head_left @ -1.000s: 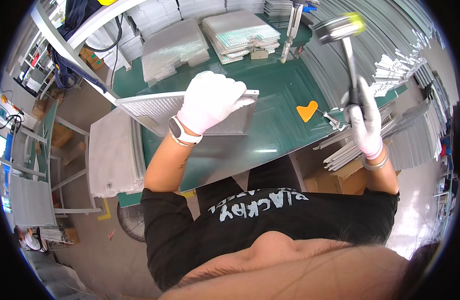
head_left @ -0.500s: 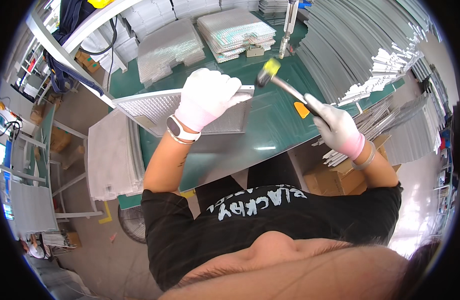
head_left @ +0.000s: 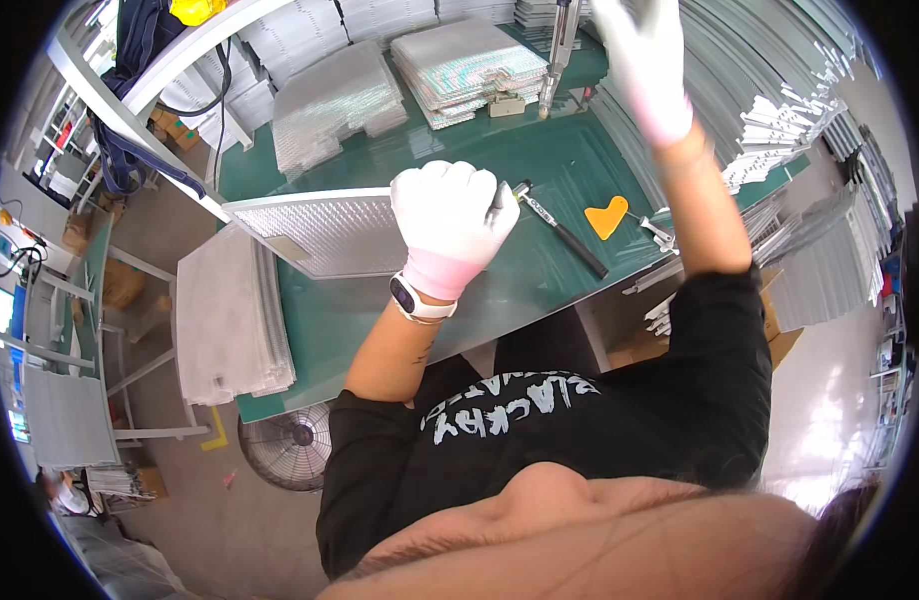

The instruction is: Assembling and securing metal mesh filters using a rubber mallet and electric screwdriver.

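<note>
My left hand (head_left: 452,222), in a white glove with a pink cuff, is closed over the right end of a framed panel (head_left: 345,235). This panel has a silvery, dimpled mesh face in a white frame and stands tilted on the green table (head_left: 430,330). My gloved right hand (head_left: 648,75) is stretched out at the top, blurred and partly cut off by the picture's edge. Its fingers look apart, with nothing seen in them. Just right of my left hand, a hammer (head_left: 565,235) with a black grip lies on the table, its head near my fingers.
A yellow scraper (head_left: 607,217) lies right of the hammer. Stacks of mesh sheets (head_left: 470,65) stand at the back, near an upright metal tool (head_left: 560,60). Long grey strips (head_left: 720,90) are piled at right. More sheets (head_left: 230,310) overlap the left edge; a floor fan (head_left: 300,445) stands below.
My right hand has let go of the hammer, now lying on the table, and has moved up and away. My left hand has shifted right and nearer, along with the panel's end.
</note>
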Motion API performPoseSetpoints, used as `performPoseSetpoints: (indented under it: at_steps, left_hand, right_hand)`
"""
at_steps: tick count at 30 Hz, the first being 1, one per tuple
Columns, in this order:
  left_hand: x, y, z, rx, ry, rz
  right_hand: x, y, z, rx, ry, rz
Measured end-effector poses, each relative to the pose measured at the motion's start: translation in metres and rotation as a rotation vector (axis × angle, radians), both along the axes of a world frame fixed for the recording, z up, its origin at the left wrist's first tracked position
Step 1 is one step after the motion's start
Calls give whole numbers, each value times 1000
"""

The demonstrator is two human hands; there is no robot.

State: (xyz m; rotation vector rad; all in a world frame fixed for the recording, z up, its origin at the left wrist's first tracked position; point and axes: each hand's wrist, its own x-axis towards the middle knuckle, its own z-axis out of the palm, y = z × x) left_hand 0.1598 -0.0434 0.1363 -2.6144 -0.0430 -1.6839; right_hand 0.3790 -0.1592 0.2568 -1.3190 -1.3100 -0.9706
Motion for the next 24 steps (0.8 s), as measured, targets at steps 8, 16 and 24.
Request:
performPoseSetpoints:
  at_steps: [8,16,24]
  left_hand:
    - [3,7,6,-86,132,-10]
    - [11,10,6,-122,190,53]
    - [12,12,6,-132,82,-29]
  right_hand:
    - [-47,63,104,-145,545,824]
    - [-82,64,87,-65,770,1051]
    - [-80,65,80,-89,762,1062]
